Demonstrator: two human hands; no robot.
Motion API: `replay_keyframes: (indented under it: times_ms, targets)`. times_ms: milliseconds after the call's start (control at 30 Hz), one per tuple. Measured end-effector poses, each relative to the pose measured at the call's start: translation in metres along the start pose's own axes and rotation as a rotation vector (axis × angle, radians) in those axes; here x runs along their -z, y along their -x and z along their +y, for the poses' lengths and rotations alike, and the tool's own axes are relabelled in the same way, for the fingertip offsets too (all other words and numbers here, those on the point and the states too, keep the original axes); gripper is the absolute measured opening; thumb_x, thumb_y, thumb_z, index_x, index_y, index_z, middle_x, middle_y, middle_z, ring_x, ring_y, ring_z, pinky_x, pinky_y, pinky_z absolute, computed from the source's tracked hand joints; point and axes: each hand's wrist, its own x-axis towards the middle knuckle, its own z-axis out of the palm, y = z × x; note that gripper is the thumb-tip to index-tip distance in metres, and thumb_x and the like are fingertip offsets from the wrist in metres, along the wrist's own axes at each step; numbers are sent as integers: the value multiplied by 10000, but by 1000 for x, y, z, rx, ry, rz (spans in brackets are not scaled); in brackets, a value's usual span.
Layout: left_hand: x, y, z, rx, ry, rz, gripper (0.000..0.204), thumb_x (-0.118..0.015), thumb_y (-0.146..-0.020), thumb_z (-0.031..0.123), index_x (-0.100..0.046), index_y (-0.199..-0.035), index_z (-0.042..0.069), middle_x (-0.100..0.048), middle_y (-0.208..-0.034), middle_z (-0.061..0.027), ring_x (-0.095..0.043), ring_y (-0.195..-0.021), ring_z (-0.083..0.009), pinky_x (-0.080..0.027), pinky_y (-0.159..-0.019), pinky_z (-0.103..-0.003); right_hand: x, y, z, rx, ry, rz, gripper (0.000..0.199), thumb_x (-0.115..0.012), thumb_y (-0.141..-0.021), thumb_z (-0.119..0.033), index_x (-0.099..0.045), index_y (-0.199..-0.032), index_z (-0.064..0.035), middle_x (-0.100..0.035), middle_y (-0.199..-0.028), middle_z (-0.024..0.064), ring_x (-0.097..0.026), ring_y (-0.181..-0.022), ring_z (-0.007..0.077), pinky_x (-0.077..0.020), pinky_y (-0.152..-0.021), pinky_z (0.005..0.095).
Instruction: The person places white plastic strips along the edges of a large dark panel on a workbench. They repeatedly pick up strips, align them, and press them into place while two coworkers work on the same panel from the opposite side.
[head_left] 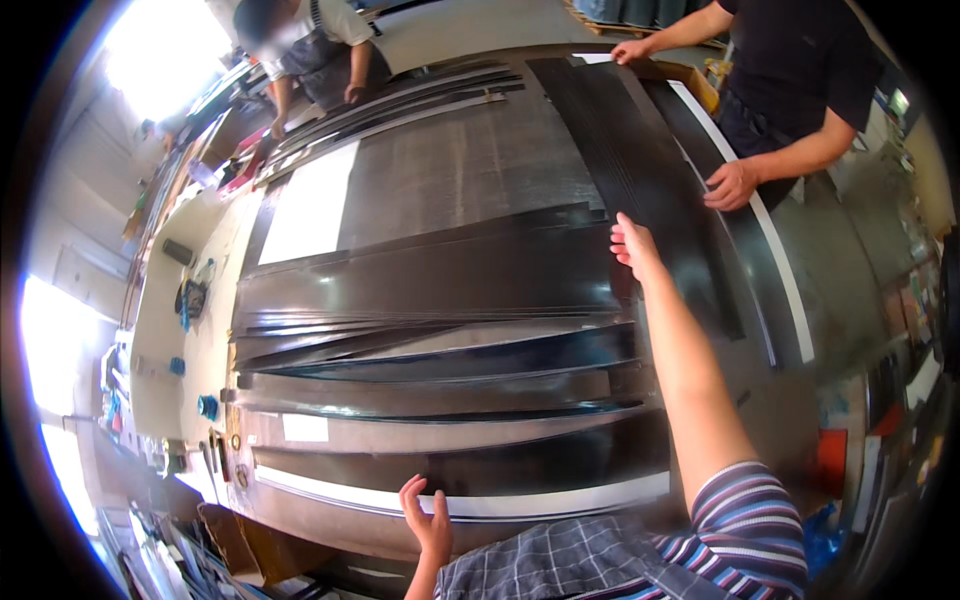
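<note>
My left hand (427, 520) is open at the near edge of the table, its fingers and thumb apart, beside a long white strip (560, 502) that borders a dark flat sheet (560, 455). My right arm reaches far across the table. My right hand (634, 246) hovers by the right ends of wide dark sheets (430, 275), with loosely bent fingers and nothing visible in them. Just right of it a stack of long dark strips (640, 170) runs lengthwise. Several narrower dark strips (500, 355) lie crosswise between my hands, some overlapping at a slant.
Across the right side, a co-worker (800, 90) has both hands at the strips and a white-edged dark panel (740, 200). Another person (320, 50) leans over the far left edge. Tape rolls and tools (208, 407) sit along the left side, near a white sheet (312, 205).
</note>
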Motion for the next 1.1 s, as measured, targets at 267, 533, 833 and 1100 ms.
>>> replay_keyframes:
  times_ms: [267,533,833,1100]
  targets:
    - [-23,-28,26,-170,61,-20,269,-666,-760,10,-590,-1017,35,-606,-1087,-147,-570,-1034,-302,-453,-907,-379,1,15,-4,587,858,2,339,-696,-776,-279,-678,-972,-2,-678,-925,217,-663,-871,357,-504,-778,422]
    - [-63,-51,50,156,380,-225,126,-636,-870,105,-644,-951,9,-653,-894,-103,-642,-862,-189,-504,-771,-305,-9,263,-106,1123,510,-263,164,-577,-866,-1,-658,-1008,5,-674,-841,158,-676,-732,243,-489,-655,290]
    - [-11,-106,-12,20,1979,-447,394,-492,-967,412,-568,-1171,83,-612,-1166,-89,-581,-1078,-217,-487,-895,-403,124,351,-47,401,-304,-157,232,-664,-872,-175,-580,-1007,-7,-632,-943,66,-586,-856,140,-472,-797,277]
    - [51,-56,-102,652,1231,442,262,-650,-806,-15,-514,-1030,0,-619,-968,-140,-643,-856,-273,-557,-716,-362,173,296,147,-165,-80,-168,514,-709,-849,-166,-484,-1255,56,-580,-1152,103,-541,-1047,166,-442,-883,329]
